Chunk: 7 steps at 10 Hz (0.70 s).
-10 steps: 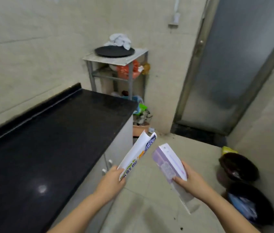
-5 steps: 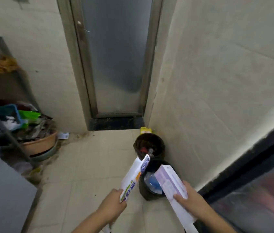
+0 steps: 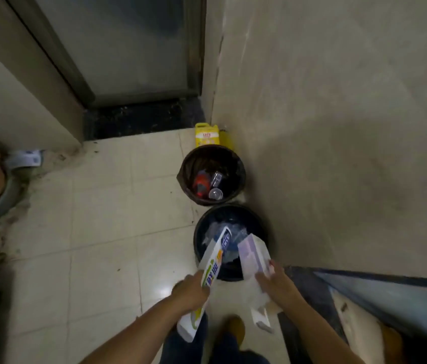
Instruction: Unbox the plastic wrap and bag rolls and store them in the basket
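The tiled floor (image 3: 97,232) fills most of the view, with a closed door (image 3: 133,43) at the top and a plain wall (image 3: 338,127) running down the right. Against that wall stand two dark bins: the far bin (image 3: 188,164) holds a red can and clear cups, and the near bin (image 3: 199,232), lined and already carrying crumpled plastic, sits directly below both hands. A yellow pack (image 3: 206,134) leans in the corner behind them. The left hand (image 3: 191,292) is clamped around the white box (image 3: 213,261) with green and blue print, its far end tilted over the near bin's mouth. The right hand (image 3: 275,285) is closed on the pale lilac box (image 3: 254,254), likewise angled over the rim. No rolls and no basket are in view, so these look like emptied cartons headed for the waste. The risk is that a long box catches the rim and tips out onto the floor, or that a roll is left inside and gets thrown away; I cannot tell whether either carton is truly empty.
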Tool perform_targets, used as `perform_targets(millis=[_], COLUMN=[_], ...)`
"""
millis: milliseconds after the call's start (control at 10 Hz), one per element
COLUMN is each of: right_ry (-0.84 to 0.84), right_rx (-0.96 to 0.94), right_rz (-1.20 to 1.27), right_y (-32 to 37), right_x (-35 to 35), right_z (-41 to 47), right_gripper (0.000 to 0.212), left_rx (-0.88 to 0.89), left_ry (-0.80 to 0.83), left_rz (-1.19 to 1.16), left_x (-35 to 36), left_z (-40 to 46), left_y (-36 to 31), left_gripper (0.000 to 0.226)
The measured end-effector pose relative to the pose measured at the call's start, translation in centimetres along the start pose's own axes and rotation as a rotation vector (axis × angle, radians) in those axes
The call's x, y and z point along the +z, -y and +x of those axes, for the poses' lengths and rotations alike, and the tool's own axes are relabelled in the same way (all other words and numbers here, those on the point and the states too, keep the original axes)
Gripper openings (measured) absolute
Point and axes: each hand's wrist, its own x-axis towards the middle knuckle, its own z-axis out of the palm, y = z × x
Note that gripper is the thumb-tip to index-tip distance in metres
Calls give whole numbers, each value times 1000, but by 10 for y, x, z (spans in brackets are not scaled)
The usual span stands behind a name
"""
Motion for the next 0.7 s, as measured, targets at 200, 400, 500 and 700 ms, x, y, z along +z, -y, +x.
perform_targets(millis=[200,400,500,700], right_ry=[-4,53,95,79], right_rx=[33,93,110,78], right_rz=[-11,-168,-226,-297], right_y=[3,-38,-53,-22], right_x=[47,107,115,67], right_z=[174,295,307,271], right_gripper=[65,70,68,62], left_rx=[-94,-310,-336,-121], left_ry=[-44,-9,49,-16], left_rz=[-83,-90,-183,-240], left_x=[16,76,91,51], left_z=[180,305,313,262], left_y=[-14,4,16,9], left_gripper=[45,44,55,69])
